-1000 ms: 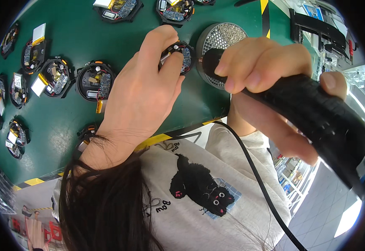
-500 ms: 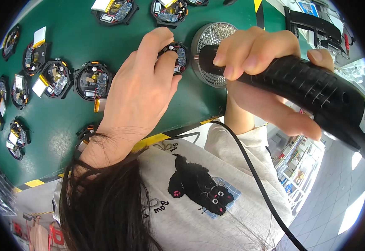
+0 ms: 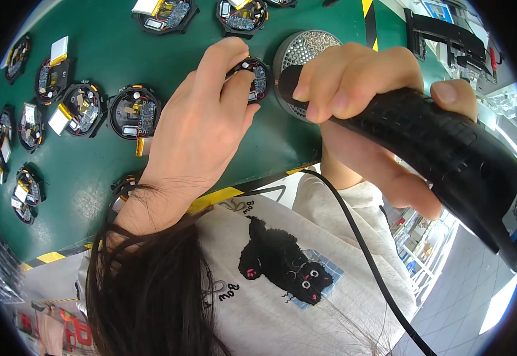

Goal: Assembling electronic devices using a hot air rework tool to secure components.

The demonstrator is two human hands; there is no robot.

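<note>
My left hand (image 3: pixel 199 127) reaches over the green mat (image 3: pixel 110 53) and pinches a small round black electronic module (image 3: pixel 257 78) between fingers and thumb. My right hand (image 3: pixel 365 113) grips a thick black corded tool (image 3: pixel 442 160), held close to the camera. The tool's front end lies right beside the module, over a round silver mesh holder (image 3: pixel 309 50). The tool's tip is hidden by my fingers. A black cable (image 3: pixel 365 255) runs from the tool down across my white shirt.
Several more open round modules lie on the mat, among them one (image 3: pixel 134 113) left of my left hand, one (image 3: pixel 80 110) further left and two (image 3: pixel 166 13) (image 3: pixel 240 15) at the top. The mat's yellow-black striped edge (image 3: pixel 217 199) runs below my wrist. A black fixture (image 3: pixel 448 35) stands top right.
My right hand with the black tool has moved left and closer to the module and the mesh holder. My left hand has stayed on the module.
</note>
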